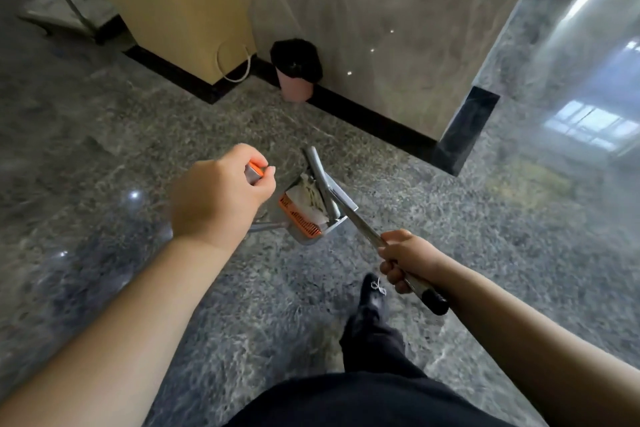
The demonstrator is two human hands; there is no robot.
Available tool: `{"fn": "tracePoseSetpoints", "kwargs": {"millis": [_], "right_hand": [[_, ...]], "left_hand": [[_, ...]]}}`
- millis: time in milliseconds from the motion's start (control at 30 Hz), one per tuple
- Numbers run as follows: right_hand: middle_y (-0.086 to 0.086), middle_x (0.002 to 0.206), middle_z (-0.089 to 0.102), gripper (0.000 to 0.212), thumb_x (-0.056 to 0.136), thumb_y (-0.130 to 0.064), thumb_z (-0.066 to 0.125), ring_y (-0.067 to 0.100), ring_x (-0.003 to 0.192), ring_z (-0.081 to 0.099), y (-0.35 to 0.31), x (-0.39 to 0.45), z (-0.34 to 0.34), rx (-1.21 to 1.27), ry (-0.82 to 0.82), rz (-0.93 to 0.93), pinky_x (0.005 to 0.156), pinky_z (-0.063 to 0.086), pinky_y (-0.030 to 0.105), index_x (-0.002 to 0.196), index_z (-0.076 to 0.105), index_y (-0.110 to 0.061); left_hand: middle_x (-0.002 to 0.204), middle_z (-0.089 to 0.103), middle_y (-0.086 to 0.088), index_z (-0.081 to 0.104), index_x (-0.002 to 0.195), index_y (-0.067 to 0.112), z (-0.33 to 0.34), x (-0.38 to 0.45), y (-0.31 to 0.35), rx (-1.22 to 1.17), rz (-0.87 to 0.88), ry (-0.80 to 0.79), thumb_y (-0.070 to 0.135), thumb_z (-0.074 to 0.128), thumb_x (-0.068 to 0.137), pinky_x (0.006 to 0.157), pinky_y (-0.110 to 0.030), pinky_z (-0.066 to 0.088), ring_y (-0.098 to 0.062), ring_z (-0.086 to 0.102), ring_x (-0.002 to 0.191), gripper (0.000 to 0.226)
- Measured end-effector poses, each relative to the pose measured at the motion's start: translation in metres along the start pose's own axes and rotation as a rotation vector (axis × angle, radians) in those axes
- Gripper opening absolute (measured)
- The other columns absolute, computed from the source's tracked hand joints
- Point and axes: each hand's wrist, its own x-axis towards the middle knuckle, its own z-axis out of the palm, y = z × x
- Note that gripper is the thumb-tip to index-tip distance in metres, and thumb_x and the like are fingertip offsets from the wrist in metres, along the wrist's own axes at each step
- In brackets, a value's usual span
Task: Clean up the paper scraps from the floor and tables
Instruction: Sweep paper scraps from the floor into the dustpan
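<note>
Blurred floor point(138, 135); left hand point(221, 198) hides the dustpan point(311, 218) handle.

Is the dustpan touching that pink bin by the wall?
Apart. The head view shows bare grey floor between the grey-and-orange dustpan and the pink bin.

I see white crumpled scraps point(313, 199) heaped inside the grey, orange-edged dustpan point(304, 224), with the grey broom point(323, 184) head resting in that dustpan, against them.
</note>
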Motion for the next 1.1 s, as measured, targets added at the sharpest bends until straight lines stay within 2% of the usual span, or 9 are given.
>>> {"fn": "tracePoseSetpoints", "kwargs": {"millis": [100,233,333,400,500,633,733,900,1100], "right_hand": [[0.008,0.060,0.039,0.018,0.097,-0.001,0.038,0.010,0.033,0.033,-0.049,0.047,-0.027,-0.015,-0.002,-0.004,0.037,0.031,0.014,0.087,0.041,-0.015],[0.008,0.061,0.040,0.016,0.098,-0.004,0.038,0.010,0.036,0.034,-0.124,0.112,-0.072,-0.027,-0.022,0.005,0.037,0.031,0.015,0.108,0.046,-0.013],[0.007,0.058,0.043,0.016,0.096,-0.002,0.037,0.011,0.036,0.036,-0.183,0.153,-0.106,-0.058,-0.041,-0.003,0.039,0.031,0.017,0.101,0.050,-0.010],[0.006,0.056,0.045,0.019,0.095,-0.001,0.038,0.012,0.038,0.038,-0.221,0.179,-0.126,-0.085,-0.038,-0.019,0.040,0.032,0.019,0.110,0.048,-0.002],[0.004,0.052,0.047,0.023,0.094,-0.001,0.038,0.012,0.037,0.039,-0.274,0.219,-0.147,-0.099,-0.035,-0.052,0.040,0.033,0.020,0.113,0.046,-0.009],[0.006,0.057,0.047,0.029,0.093,-0.003,0.040,0.011,0.035,0.039,-0.342,0.279,-0.164,-0.089,-0.023,-0.058,0.040,0.034,0.019,0.101,0.048,-0.030],[0.009,0.062,0.046,0.034,0.092,-0.002,0.040,0.012,0.035,0.040,-0.395,0.326,-0.173,-0.119,-0.046,-0.095,0.039,0.035,0.019,0.119,0.049,-0.020],[0.010,0.062,0.042,0.045,0.091,0.003,0.039,0.012,0.034,0.040,-0.490,0.402,-0.177,-0.215,-0.077,-0.190,0.038,0.034,0.019,0.135,0.029,0.012],[0.010,0.063,0.043,0.045,0.095,0.001,0.041,0.011,0.033,0.040,-0.591,0.470,-0.184,-0.141,-0.119,-0.161,0.036,0.034,0.019,0.140,0.031,0.002]], "left_hand": [[0.059,0.061,0.001,0.067,0.085,0.025,0.038,0.060,0.003,-0.018,-0.037,-0.038,0.039,0.068,0.085,0.048,-0.036,0.048,-0.031,0.056,0.055,0.014],[0.060,0.060,0.003,0.065,0.084,0.027,0.088,0.151,0.011,-0.005,-0.077,-0.025,0.040,0.067,0.085,0.046,-0.027,0.036,-0.029,0.052,0.054,0.014],[0.062,0.063,0.002,0.065,0.086,0.024,0.115,0.218,0.022,0.001,-0.075,-0.033,0.037,0.067,0.086,0.048,-0.033,0.045,-0.031,0.056,0.057,0.013],[0.064,0.065,-0.001,0.066,0.086,0.023,0.129,0.260,0.026,0.003,-0.091,-0.011,0.036,0.068,0.086,0.050,-0.038,0.049,-0.034,0.058,0.058,0.013],[0.065,0.066,-0.003,0.067,0.087,0.023,0.147,0.318,0.023,0.034,-0.097,0.027,0.036,0.067,0.086,0.051,-0.040,0.050,-0.035,0.058,0.058,0.014],[0.065,0.067,-0.005,0.069,0.087,0.016,0.172,0.395,0.015,0.021,-0.048,0.119,0.029,0.070,0.085,0.048,-0.038,0.049,-0.032,0.058,0.055,0.013],[0.068,0.068,-0.007,0.069,0.088,0.018,0.194,0.457,-0.002,0.047,-0.091,0.142,0.032,0.069,0.086,0.052,-0.043,0.051,-0.034,0.060,0.060,0.015],[0.066,0.066,-0.009,0.070,0.089,0.017,0.231,0.561,-0.033,0.077,-0.101,0.175,0.034,0.068,0.085,0.050,-0.043,0.050,-0.034,0.060,0.061,0.017],[0.066,0.067,-0.008,0.070,0.088,0.018,0.251,0.680,-0.051,0.166,-0.066,0.198,0.033,0.070,0.082,0.049,-0.041,0.051,-0.034,0.062,0.059,0.016]]}}
